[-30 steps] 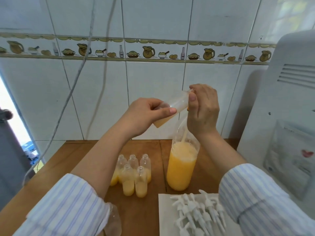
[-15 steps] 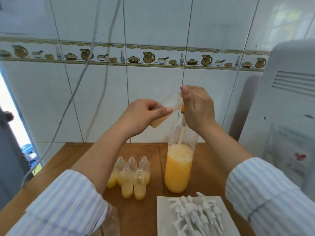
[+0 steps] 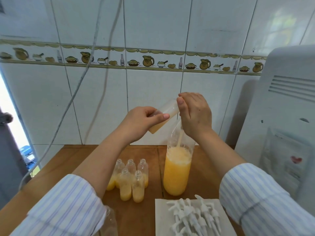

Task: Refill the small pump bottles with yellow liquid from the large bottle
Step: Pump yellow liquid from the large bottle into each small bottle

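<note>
My left hand [image 3: 143, 121] holds a small clear bottle [image 3: 164, 114] tilted, base down to the left, with a little yellow liquid in the base. My right hand [image 3: 194, 114] is closed over that bottle's upper end, thumb pressed on it, directly above the neck of the large bottle [image 3: 177, 169]. The large bottle stands on the wooden table [image 3: 150, 217], over half full of frothy yellow liquid. A pale streak runs down inside its neck. What is under my right palm is hidden. Several open small bottles [image 3: 130, 181], partly filled with yellow liquid, stand left of the large bottle.
A white paper sheet [image 3: 160, 218] with several white pump heads [image 3: 194, 217] lies at the front right. A white appliance [image 3: 288, 133] stands at the right edge. A tiled wall is close behind. Cables [image 3: 75, 94] hang on the left. A clear plastic item [image 3: 110, 223] sits under my left sleeve.
Both hands keep the same hold on the tilted small bottle above the large bottle. They have shifted slightly left in the view as the camera moved.
</note>
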